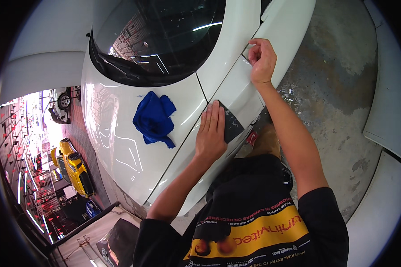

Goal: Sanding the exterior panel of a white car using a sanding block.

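My left hand (211,135) lies flat, fingers stretched out, on the front fender of a white car (109,100). Its fingers rest along the edge of a flat, dark grey square piece (233,127) with pale marks on it; I cannot tell its material. Farther up the fender, beside the door seam, my right hand (263,62) is closed with curled fingers. Whatever it may hold is too small or hidden to make out. A crumpled blue cloth (153,119) sits on the hood, left of my left hand and apart from it.
The dark windshield (165,40) and its wiper are at the top. Stained concrete floor (334,115) lies to the right, with white car panels (392,89) at the far right. A yellow car (75,169) stands in the background left. A black bag-like item (122,240) is at lower left.
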{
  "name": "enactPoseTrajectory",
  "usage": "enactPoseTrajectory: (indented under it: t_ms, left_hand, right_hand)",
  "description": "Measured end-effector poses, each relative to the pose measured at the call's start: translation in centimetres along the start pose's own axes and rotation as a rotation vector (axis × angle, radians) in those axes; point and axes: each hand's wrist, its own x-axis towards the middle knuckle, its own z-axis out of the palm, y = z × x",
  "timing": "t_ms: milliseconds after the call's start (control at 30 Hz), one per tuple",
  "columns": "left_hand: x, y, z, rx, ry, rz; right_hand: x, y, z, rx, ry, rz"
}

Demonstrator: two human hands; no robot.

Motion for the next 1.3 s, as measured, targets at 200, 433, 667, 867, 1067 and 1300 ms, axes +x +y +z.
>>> enactPoseTrajectory:
  t_ms: [200,433,667,867,1067,1300]
  left_hand:
    - [7.9,2.2,-0.9,-0.033,0.129,-0.025]
    - [3.3,2.6,-0.3,-0.018,-0.043,-0.093]
    - [7.8,1.6,-1.1,-0.100,0.059,0.026]
    - [8.8,3.0,-0.8,-0.154,0.092,0.008]
    - [7.4,3.1,-1.5,-0.132,0.060,-0.005]
    - [11.6,3.8,-1.5,-0.148,0.170,0.015]
  right_hand:
    - [0.7,-0.1,-0.1,0.262,0.047,0.374]
    - [1.0,0.1,-0.4,0.429,0.166,0.489]
    - [2.1,2.0,-7.5,0.379,0.270,0.580]
    - [-6.5,6.4,-15.5,-0.034,0.500,0.726]
    - [-15.1,7.4,-15.5,-0.097,0.318,0.904]
    - [-18.9,8.3,-20.1,-0.395,0.220,0.882]
